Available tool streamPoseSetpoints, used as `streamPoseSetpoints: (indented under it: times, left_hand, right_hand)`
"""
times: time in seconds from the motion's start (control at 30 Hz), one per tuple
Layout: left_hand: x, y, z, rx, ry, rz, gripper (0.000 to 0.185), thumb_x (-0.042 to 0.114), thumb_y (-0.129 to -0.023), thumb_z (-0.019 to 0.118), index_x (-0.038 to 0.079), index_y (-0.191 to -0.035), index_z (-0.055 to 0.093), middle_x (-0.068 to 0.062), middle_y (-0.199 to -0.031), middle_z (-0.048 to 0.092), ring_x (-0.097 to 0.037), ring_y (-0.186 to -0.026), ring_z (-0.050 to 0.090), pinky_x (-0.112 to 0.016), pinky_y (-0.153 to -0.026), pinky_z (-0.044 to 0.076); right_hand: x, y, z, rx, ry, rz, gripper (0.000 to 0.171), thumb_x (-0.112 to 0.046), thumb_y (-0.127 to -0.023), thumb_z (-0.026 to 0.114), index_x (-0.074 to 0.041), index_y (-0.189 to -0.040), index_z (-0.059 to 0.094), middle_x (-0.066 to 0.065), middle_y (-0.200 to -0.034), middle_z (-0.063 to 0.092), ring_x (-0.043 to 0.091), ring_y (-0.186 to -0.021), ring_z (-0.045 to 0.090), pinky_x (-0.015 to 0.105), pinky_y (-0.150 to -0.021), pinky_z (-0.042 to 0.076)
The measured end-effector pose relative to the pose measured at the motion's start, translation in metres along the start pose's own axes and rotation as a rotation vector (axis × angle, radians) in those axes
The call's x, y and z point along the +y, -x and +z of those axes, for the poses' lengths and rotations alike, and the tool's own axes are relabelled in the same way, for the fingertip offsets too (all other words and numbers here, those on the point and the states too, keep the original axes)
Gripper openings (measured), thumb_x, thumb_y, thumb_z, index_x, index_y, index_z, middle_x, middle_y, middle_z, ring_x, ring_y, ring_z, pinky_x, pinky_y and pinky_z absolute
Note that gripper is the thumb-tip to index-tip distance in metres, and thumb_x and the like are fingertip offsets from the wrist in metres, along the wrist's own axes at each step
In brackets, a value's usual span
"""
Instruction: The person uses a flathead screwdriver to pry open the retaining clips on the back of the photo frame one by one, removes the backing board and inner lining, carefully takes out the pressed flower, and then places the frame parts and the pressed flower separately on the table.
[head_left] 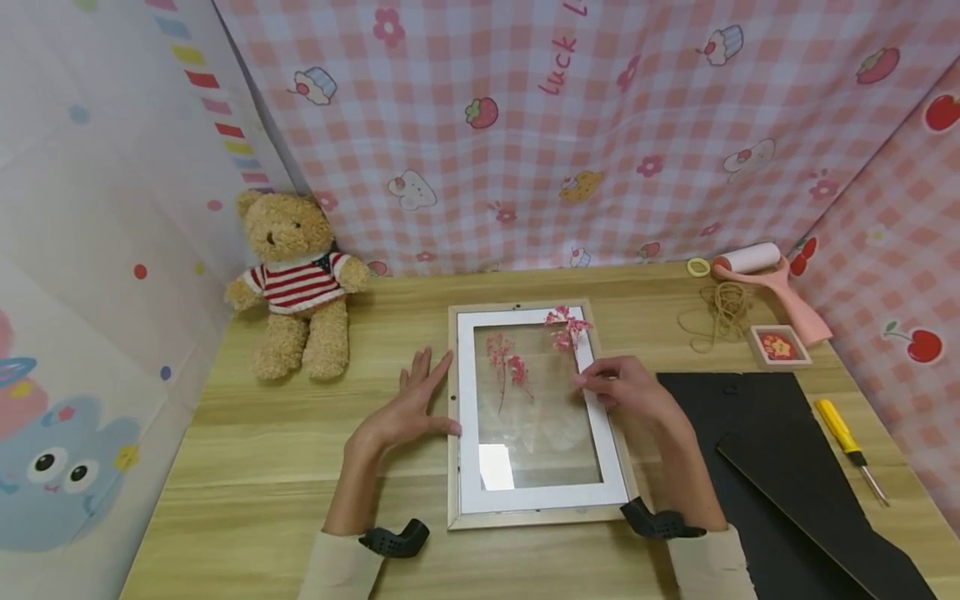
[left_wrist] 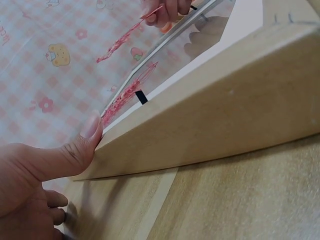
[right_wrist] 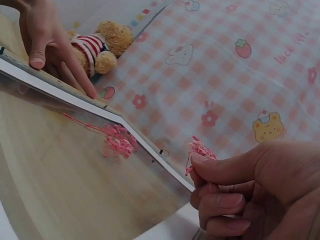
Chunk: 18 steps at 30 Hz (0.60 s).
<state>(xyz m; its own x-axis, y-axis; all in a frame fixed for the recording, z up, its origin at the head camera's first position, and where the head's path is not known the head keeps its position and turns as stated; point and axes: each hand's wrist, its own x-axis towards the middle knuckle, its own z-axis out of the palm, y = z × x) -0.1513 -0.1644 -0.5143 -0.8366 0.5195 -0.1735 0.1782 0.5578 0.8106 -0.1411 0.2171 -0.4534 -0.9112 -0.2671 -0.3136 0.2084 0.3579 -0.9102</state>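
Note:
A light wooden picture frame point(head_left: 542, 518) with a white mat and a clear pane lies on the table. One pink dried flower sprig point(head_left: 517, 368) rests on the pane, left of its middle. My right hand point(head_left: 628, 385) pinches the stem of a second pink sprig point(head_left: 567, 327) between thumb and fingers, above the frame's right side; in the left wrist view this sprig point(left_wrist: 127, 37) hangs clear of the pane. My left hand point(head_left: 405, 408) has its fingers spread at the frame's left edge, its thumb point(left_wrist: 89, 131) touching the wood.
Black backing boards point(head_left: 750, 417) and a yellow screwdriver point(head_left: 840, 425) lie at the right. Behind them are a small framed star picture point(head_left: 780, 346), twine point(head_left: 726, 310), a pink lint roller point(head_left: 787, 300) and a yellow ring point(head_left: 698, 267). A teddy bear point(head_left: 300, 283) sits at the back left.

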Motion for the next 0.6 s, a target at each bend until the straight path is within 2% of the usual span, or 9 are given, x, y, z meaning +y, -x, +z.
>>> streamPoseSetpoints:
  times: [0.2,0.4,0.6]
  left_hand:
    - [0.005,0.001,-0.001,0.008,-0.017,0.007,0.131,0.063,-0.083,0.087,0.021,-0.179,0.008,-0.021,-0.182,-0.019,-0.038,-0.168,-0.023,-0.063,-0.135,-0.015]
    - [0.006,0.001,-0.002,0.005,-0.029,0.004,0.129,0.059,-0.085,0.087,0.019,-0.179,0.007,-0.021,-0.182,-0.019,-0.037,-0.168,-0.023,-0.061,-0.135,-0.014]
    - [0.004,0.004,-0.001,0.008,-0.003,0.017,0.132,0.066,-0.083,0.086,0.019,-0.178,0.007,-0.02,-0.182,-0.02,-0.036,-0.168,-0.023,-0.061,-0.135,-0.015]
  right_hand:
    - [0.005,-0.001,-0.013,0.021,-0.067,0.023,0.02,-0.008,-0.109,0.065,0.012,-0.109,0.069,-0.004,-0.071,0.045,0.01,-0.064,0.039,0.026,-0.062,0.034]
    - [0.01,-0.001,-0.02,0.029,-0.056,0.027,0.023,-0.01,-0.109,0.066,0.013,-0.11,0.069,-0.003,-0.072,0.047,0.01,-0.064,0.042,0.026,-0.062,0.037]
    - [0.019,-0.003,-0.04,0.042,-0.013,0.049,0.028,-0.012,-0.111,0.063,0.014,-0.118,0.069,-0.003,-0.077,0.053,0.01,-0.066,0.044,0.027,-0.064,0.039]
